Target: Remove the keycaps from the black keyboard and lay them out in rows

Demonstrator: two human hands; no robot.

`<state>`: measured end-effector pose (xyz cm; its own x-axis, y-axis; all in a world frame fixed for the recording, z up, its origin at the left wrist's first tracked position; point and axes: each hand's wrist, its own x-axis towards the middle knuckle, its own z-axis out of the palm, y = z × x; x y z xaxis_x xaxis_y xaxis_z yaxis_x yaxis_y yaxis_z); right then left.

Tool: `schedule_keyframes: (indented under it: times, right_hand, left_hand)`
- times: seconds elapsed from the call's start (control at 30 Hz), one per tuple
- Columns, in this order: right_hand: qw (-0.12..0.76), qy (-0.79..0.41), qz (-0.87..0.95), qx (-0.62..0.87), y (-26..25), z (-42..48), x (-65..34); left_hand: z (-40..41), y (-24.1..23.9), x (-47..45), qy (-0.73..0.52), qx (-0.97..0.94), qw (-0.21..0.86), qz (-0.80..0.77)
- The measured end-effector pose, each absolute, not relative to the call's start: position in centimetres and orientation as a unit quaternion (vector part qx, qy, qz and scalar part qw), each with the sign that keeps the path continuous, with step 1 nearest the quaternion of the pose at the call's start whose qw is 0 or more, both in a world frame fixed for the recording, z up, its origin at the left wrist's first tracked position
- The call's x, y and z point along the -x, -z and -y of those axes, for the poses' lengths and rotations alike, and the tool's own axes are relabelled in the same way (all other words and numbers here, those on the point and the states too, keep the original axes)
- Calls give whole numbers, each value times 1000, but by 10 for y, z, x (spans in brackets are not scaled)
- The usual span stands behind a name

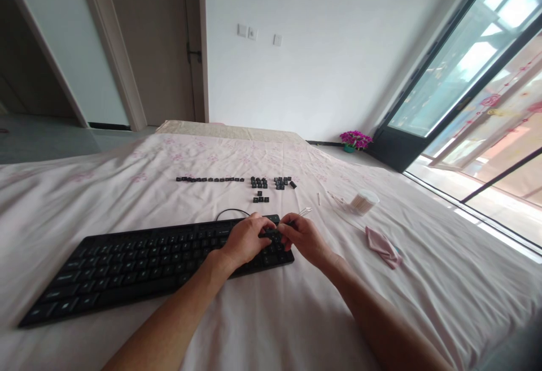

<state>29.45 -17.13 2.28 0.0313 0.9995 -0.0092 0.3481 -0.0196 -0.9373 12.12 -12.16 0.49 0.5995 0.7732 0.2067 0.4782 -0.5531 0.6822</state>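
Observation:
A black keyboard [139, 261] lies tilted across the bed sheet. My left hand [248, 239] rests over its right end at the number pad, fingers curled and the tips meeting the right hand's; what they pinch is too small to make out. Closed beside it, my right hand [302, 236] has a wire keycap puller [305, 211], its thin wire ends sticking out past the knuckles. Behind the keyboard, loose black keycaps stand in a long row [210, 179], two clusters [259, 183] and a small group [261, 197]. Fingers hide part of the number pad.
At the right stands a clear tub of cotton swabs [363, 202], with a single swab [319, 199] lying to its left. A pink cloth [382, 247] is crumpled nearer me. The keyboard cable [231, 210] curves behind. Wrinkled sheet [271, 320] covers the bed.

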Motion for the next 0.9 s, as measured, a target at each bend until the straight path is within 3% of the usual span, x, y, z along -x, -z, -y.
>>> schedule_keyframes:
  times: [0.5, 0.9]
  right_hand:
    - [386, -323, 602, 620, -25, 175, -288]
    - [387, -172, 749, 510, -20, 177, -286]
  left_hand:
    - [125, -8, -123, -251, -870, 256, -339]
    - [125, -3, -130, -246, -882, 207, -343]
